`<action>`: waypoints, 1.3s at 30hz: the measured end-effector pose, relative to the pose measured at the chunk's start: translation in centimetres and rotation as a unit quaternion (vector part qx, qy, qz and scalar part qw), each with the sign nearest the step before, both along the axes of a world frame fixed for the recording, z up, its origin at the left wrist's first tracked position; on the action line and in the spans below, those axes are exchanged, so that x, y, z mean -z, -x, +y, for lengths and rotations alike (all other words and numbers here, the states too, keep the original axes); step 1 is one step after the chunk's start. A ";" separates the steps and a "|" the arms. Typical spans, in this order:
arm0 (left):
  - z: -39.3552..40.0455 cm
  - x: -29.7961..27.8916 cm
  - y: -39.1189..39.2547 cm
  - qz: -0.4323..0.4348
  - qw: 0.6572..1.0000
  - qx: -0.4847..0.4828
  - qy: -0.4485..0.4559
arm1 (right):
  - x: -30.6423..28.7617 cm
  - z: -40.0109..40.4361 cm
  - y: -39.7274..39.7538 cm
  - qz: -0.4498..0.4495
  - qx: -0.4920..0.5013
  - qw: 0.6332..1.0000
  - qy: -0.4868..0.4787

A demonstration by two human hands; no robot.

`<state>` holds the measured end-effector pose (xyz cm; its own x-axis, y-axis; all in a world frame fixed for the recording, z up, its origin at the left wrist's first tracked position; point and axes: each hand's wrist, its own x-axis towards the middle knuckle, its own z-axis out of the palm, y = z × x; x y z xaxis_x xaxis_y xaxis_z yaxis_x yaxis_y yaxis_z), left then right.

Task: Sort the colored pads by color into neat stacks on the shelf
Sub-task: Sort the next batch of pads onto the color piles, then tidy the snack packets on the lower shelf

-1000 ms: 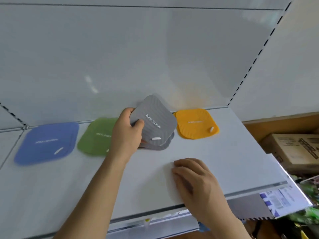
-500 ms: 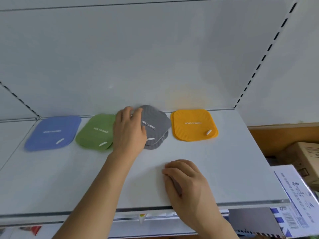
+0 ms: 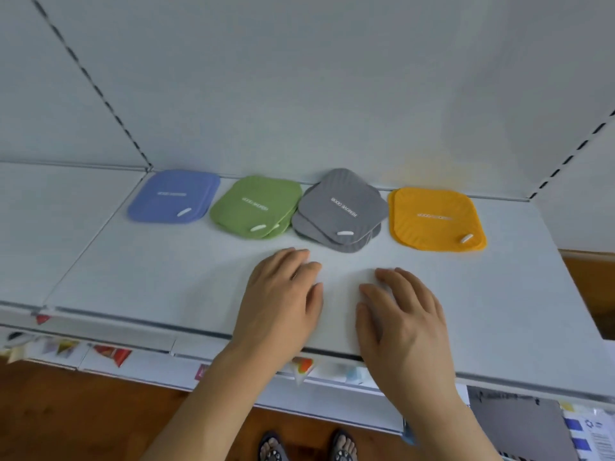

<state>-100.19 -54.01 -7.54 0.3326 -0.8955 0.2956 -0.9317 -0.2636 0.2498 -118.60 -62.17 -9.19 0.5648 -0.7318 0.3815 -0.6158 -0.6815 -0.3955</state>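
Left hand (image 3: 283,301) and right hand (image 3: 404,322) lie flat, fingers relaxed and empty, near the white metal shelf's (image 3: 499,311) front edge. Along the back edge, the grey ribbed square pads (image 3: 341,211) sit fanned (blue, green, yellow look squarer); a careless nudge could skew them onto the green soft square pads (image 3: 256,206).

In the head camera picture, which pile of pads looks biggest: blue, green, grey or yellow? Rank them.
1. Grey stack, fanned out, so its spread looks widest.
2. Yellow stack.
3. Green stack and blue stack look about alike; the wide-angle lens makes that pair unsure.
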 end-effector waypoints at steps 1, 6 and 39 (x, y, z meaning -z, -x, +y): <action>1.1 0.0 0.0 -0.001 1.000 -0.006 -0.005 | 0.1 0.2 -0.2 0.005 0.007 1.000 0.004; 6.5 0.1 -1.7 0.014 0.999 -0.044 0.009 | 0.0 3.4 -2.1 0.005 0.008 1.000 0.003; 53.3 -1.4 -40.6 0.132 0.862 -0.482 -0.088 | -1.3 41.0 -55.4 0.161 -0.440 0.879 -0.086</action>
<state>-59.55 -0.74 -6.18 0.9820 -0.1880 -0.0165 -0.1748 -0.9390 0.2963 -63.21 -21.13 -7.90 0.9996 0.0107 0.0243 0.0203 -0.8977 -0.4401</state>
